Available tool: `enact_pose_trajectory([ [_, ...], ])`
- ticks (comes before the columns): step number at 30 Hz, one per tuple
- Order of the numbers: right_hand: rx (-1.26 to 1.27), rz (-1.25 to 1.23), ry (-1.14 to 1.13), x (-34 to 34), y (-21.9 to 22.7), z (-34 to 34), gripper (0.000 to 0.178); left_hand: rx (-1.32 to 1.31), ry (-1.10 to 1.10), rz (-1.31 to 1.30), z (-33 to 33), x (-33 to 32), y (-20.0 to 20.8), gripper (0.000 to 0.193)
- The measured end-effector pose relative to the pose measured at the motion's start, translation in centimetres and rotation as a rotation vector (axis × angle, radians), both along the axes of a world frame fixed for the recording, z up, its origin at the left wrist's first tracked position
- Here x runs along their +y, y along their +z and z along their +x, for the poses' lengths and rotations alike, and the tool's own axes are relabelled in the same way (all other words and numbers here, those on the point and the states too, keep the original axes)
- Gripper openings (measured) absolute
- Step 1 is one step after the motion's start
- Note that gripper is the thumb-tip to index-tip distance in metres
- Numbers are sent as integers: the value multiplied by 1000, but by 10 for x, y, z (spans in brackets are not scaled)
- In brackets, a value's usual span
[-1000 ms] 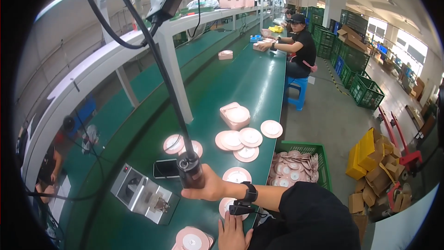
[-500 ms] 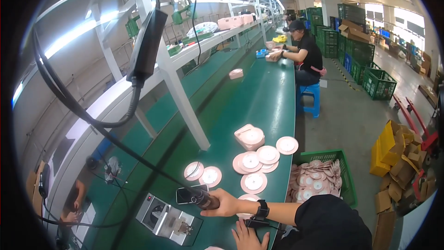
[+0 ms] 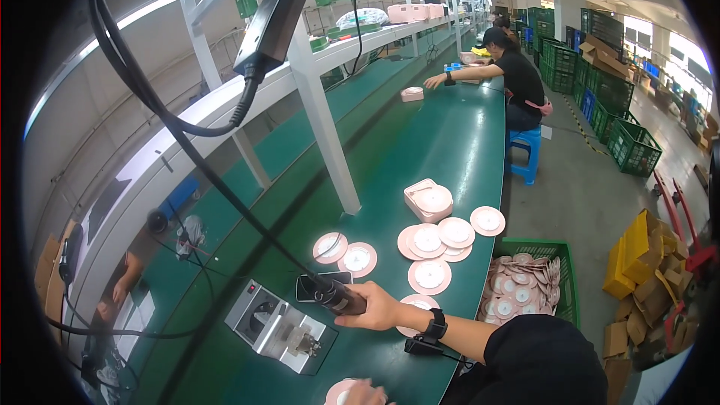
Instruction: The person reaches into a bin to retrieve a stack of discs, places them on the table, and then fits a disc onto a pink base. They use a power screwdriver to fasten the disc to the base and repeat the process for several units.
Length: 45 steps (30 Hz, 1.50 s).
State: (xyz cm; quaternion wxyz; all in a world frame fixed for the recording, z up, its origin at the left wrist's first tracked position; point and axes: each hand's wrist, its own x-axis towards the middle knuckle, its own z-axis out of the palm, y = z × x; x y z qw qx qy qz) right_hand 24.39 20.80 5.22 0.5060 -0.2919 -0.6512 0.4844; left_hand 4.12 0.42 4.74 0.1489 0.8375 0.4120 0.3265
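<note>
My right hand (image 3: 379, 306) is closed around the dark handle of a corded electric screwdriver (image 3: 341, 298). Its cable runs up and left to a hanging black box (image 3: 274, 26). Close by the tool, a silver and black machine (image 3: 281, 330), apparently a screw feeder, stands on the green table (image 3: 442, 150). A dark phone-like slab (image 3: 319, 285) lies behind the screwdriver. At the lower edge my left hand (image 3: 365, 392), smeared by motion, overlaps a pink disc (image 3: 339, 392); its grip is unclear. Several pink discs with white centres, such as one disc (image 3: 430, 276), lie beyond my right hand.
A stack of pink parts (image 3: 429, 201) stands behind the discs. A green crate (image 3: 571, 285) full of pink parts sits at the table's right. A white post (image 3: 322, 120) rises from the table. Farther along, a co-worker (image 3: 517, 75) sits on a blue stool (image 3: 527, 156).
My left hand has moved left and down from beside my right wrist to the disc. The co-worker's arm now stretches toward a pink part. The whole view has shifted somewhat.
</note>
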Motion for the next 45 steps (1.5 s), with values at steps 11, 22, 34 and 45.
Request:
enact_pose_trajectory([
  [11, -30, 157, 5, -5, 37, -14, 24, 18, 309, -225, -46, 16, -31, 96],
  [22, 382, 205, 260, -24, 86, -94, 23, -78, 375, -30, -48, 22, -40, 82],
  [34, 100, 12, 224, -11, 76, -112, 22, -162, 448, -15, -45, 18, -46, 74],
  [45, 206, 29, 485, -62, 67, -100, 24, -201, 461, -32, -50, 23, -45, 78],
])
